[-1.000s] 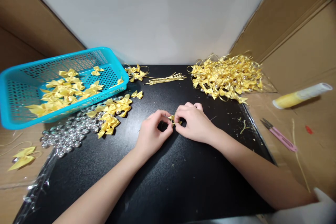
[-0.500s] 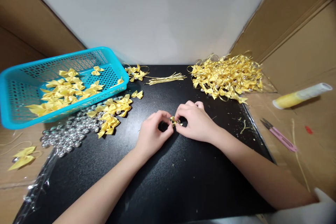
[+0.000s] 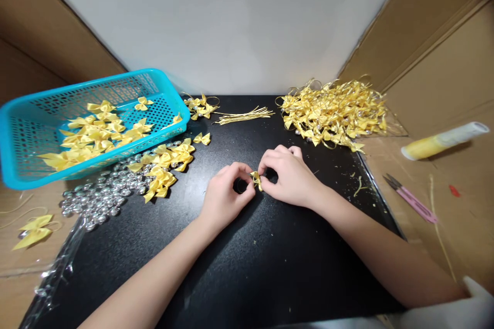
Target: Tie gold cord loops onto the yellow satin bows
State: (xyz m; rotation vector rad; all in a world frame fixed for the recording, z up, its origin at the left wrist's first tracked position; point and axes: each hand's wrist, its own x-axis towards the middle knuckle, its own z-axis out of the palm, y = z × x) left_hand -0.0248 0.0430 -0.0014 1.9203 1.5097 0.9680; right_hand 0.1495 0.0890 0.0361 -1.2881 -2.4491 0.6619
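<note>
Where the two hands meet over the middle of the black table (image 3: 231, 267), a small yellow bow (image 3: 257, 181) shows between their fingertips. It is ribbon, pale and a little shiny, with a thin tie about its centre; its finer detail is too small to read, and I cannot tell whether it touches the surface below. The left hand (image 3: 227, 187) curves thumb and forefinger into a ring, tips drawn nearly together on the bow's left side. The right hand (image 3: 287, 177) does likewise opposite, its fingers closed on the other side.

Black surface stretches from the hands to the near edge, between the forearms, dotted with specks. Left of this, silver beads (image 3: 102, 193) and loose bows (image 3: 162, 169) crowd up to the blue basket (image 3: 21, 181). Along the far edge, by the wall (image 3: 224, 25), lie yellow ties (image 3: 245, 115) and a heap of bows (image 3: 334, 113). Beyond the right edge, pink-handled snips (image 3: 415, 203) rest on cardboard (image 3: 409, 159).
</note>
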